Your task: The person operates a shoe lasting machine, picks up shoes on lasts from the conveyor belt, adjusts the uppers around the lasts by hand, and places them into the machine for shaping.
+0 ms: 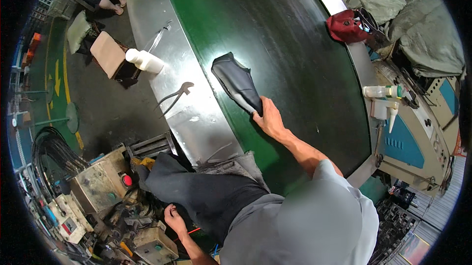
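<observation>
My right hand [269, 119] reaches over the dark green belt [305, 88], its fingers closed on the narrow end of a black shoe upper [236, 81]. The upper lies tilted on its side, its wider end pointing away from me and a pale grey strip along its lower left edge. My left hand [176, 221] is low at the left, beside my dark trouser leg and next to the machine parts. Its fingers are curled, and whatever may be inside them is hidden.
Pincers [176, 98] and a white bottle [144, 61] rest on the metal ledge [184, 132] left of the belt. A red bag [346, 27] and a clear bottle [381, 91] sit along the right side. A machine box with a red button [127, 180] stands lower left. Another person's legs [110, 4] show at upper left.
</observation>
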Available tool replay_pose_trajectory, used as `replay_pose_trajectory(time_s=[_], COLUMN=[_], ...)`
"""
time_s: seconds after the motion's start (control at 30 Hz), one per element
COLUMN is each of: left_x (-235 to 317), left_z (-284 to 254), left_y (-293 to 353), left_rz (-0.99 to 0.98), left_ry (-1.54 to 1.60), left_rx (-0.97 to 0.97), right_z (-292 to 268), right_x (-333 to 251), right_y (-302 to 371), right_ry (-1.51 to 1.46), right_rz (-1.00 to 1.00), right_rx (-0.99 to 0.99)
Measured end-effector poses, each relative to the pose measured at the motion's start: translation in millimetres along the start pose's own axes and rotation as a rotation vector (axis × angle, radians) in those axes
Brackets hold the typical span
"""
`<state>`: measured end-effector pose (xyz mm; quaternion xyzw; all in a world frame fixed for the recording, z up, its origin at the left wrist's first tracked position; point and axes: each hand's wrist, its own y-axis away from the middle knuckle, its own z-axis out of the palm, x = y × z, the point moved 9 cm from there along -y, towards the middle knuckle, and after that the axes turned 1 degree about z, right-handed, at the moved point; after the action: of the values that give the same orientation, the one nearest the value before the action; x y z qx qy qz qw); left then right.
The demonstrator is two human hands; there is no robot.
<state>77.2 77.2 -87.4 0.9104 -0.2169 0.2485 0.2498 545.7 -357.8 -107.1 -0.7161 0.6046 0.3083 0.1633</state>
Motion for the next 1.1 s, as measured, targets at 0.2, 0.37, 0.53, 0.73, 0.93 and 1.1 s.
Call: replay_pose_trajectory(time_s=[0.2,0.37,0.53,0.73,0.93,1.1], left_x=[-9.6,58.7,148.5,185.7,74.3,15.5], left_z=[3.3,-5.5,7.2,-15.1,-48.1,-42.9], left_y=[22.1,18.2,7.0,24.0,81.7,127.5], left_rz=[0.053,0.171,0.238,0.334,0.158,0.069], left_ry=[-0.017,0.246,0.843,1.31,1.177,1.277], left_rx=[0.019,0.155,0.017,-0.038,0.463,0.583], right_z=[22.9,25.3,78.6,129.8,171.2,193.0], right_x=[-27.8,-67.6,-136.7,-281.4,-339.2,-350.9], right_y=[-49.4,-36.7,30.6,185.3,264.9,299.2], right_ry=[0.001,-0.256,-0.693,-0.935,-0.464,-0.195], right_rz=[0.285,0.19,0.112,-0.007,-0.274,-0.481], right_rx=[-0.097,-0.07,-0.273,-0.806,-0.961,-0.981])
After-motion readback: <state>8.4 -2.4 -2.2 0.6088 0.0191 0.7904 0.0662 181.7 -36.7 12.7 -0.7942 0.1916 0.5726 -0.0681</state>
